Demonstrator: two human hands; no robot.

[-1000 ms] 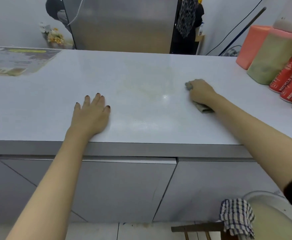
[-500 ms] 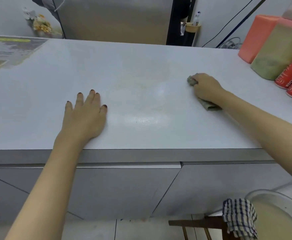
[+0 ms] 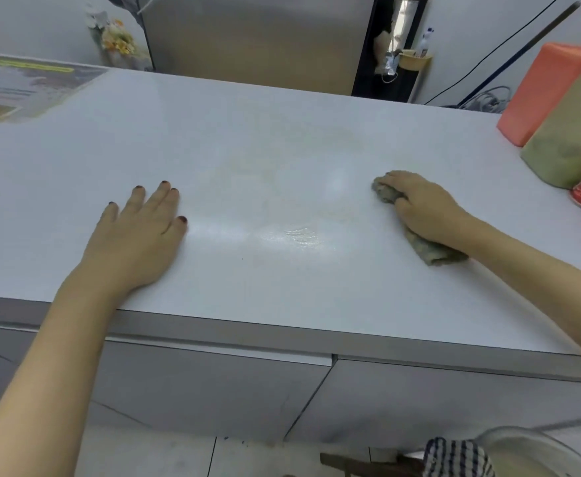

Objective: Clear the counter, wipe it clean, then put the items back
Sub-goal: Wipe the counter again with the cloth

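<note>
Right hand [image 3: 423, 210] presses rag [image 3: 426, 247] on counter [image 3: 282, 160]; left hand [image 3: 141, 235] flat near front edge.

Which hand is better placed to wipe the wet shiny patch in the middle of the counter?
The right hand, probably. It already grips the cloth pressed on the counter, beside the wet patch. The left hand lies flat and empty, bracing near the front edge.
</note>
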